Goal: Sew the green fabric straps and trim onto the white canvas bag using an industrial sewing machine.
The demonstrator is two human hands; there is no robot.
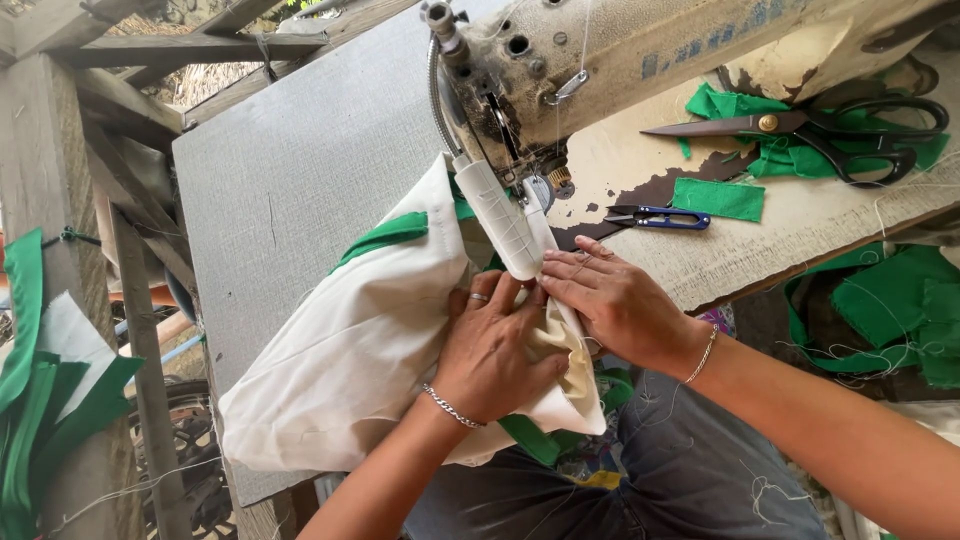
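A cream cloth piece (345, 350) with green trim (385, 235) lies bunched on the grey sewing table (300, 150) under the head of a worn sewing machine (600, 50). My left hand (495, 350) presses flat on the cloth, fingers pointing toward the needle area, a ring and a chain bracelet on it. My right hand (615, 300) lies beside it, fingertips pinching a cloth edge just below the white lamp tube (500, 220) by the presser foot.
Large black scissors (830, 125) rest on green fabric scraps (790, 150) at the right. Small blue thread snips (660, 217) lie near a green patch (718, 198). More green cloth hangs at the far left (30, 400) and lower right (890, 310). Wooden beams stand behind.
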